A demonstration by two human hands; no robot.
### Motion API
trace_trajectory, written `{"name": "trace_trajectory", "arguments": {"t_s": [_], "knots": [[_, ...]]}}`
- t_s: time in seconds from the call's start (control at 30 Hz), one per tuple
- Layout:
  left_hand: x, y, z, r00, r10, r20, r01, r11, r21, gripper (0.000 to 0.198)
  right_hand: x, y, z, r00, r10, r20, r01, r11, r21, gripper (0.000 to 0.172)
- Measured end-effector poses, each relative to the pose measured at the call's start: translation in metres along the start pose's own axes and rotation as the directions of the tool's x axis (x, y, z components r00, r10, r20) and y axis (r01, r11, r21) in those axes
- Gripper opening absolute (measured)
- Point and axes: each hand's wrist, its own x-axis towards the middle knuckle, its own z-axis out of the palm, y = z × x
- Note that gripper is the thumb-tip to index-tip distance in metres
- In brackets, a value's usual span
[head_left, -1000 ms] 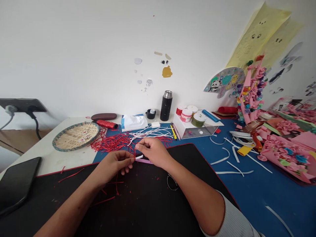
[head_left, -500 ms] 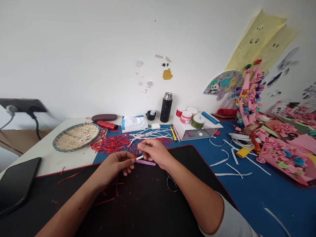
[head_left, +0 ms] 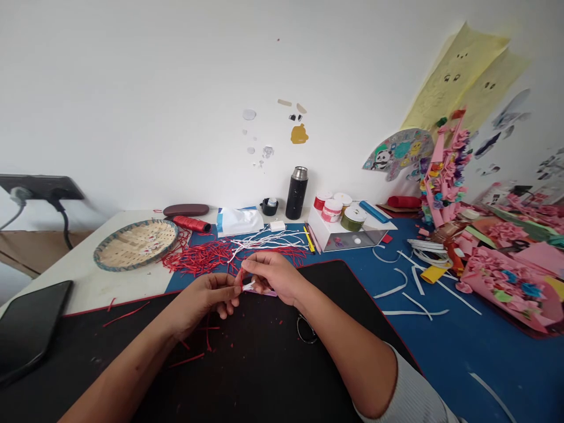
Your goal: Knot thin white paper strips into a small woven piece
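My left hand point(head_left: 211, 295) and my right hand point(head_left: 274, 275) meet over the black mat point(head_left: 247, 364), fingers pinched together. Between them they grip a short white strip point(head_left: 249, 286) with a thin red strip point(head_left: 241, 277) at its left end. A purple strip point(head_left: 264, 292) lies on the mat just under my right hand. Behind the hands lie a heap of red strips point(head_left: 200, 257) and a bundle of white strips point(head_left: 268, 238).
A woven basket point(head_left: 136, 243), a red thread spool point(head_left: 191, 223) and a dark phone point(head_left: 29, 326) sit at the left. A black flask point(head_left: 296, 192), paint jars point(head_left: 332, 208) on a white box and pink paper crafts point(head_left: 506, 264) stand at the back and right. Scissors point(head_left: 305, 329) lie under my right forearm.
Both hands have stayed together over the mat. My right fingers have curled in closer over the white strip, and the hands sit slightly lower in view.
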Motion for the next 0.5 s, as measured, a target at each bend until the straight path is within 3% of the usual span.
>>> {"name": "trace_trajectory", "arguments": {"t_s": [0.3, 0.5], "knots": [[-0.0024, 0.0042, 0.003, 0.999, -0.022, 0.036, 0.022, 1.0, 0.007, 0.038, -0.0004, 0.0018, 0.0018, 0.995, 0.049, 0.087, -0.052, 0.998, 0.042, 0.035], [-0.0018, 0.0034, 0.0029, 0.998, -0.037, 0.042, 0.037, 0.999, 0.01, 0.038, -0.0002, 0.0034, 0.0026, 0.996, 0.044, 0.076, -0.046, 0.999, 0.021, 0.032]]}}
